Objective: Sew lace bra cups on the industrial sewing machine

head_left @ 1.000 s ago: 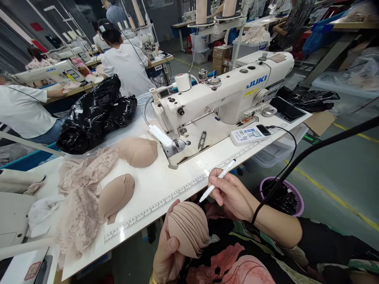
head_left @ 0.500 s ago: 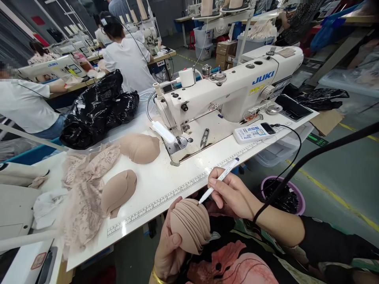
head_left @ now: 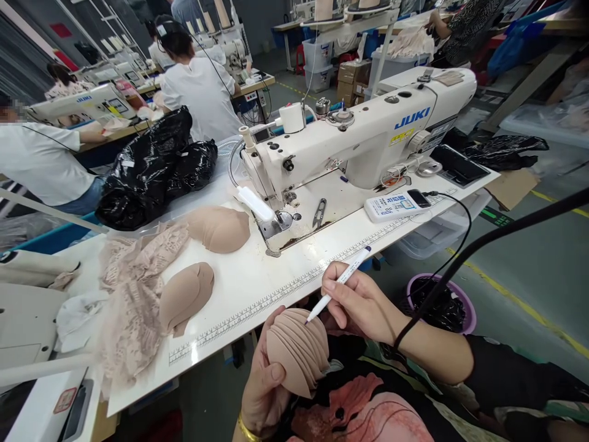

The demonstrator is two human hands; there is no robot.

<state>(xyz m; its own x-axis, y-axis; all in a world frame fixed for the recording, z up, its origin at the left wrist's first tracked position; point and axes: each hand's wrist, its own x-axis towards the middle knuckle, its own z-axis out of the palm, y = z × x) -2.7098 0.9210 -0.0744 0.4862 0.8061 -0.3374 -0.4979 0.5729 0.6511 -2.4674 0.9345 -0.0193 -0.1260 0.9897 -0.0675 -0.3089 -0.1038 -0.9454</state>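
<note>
- Left hand [head_left: 265, 379] is curled round a stack of beige cups [head_left: 294, 353], its thumb pressed on the front layer, its fingers mostly hidden behind.
- The stack is held on the near side of the sewing machine [head_left: 354, 150]; its smooth, rounded layers are fanned out, their edges seen as close, curved ridges.
- Compared with one second ago, the tip of the white pen [head_left: 339, 282] has been brought from the stack's rim in over its upper layers, where it seems to be rested; the left hand's grip is little changed.
- By the right hand [head_left: 356, 302], nearly closed, the pen is pinched between thumb and fingers, slanted, its dark end pointed up toward the machine.
- More beige cups [head_left: 188, 296] and lace [head_left: 133, 331] are laid left of the machine.
</note>
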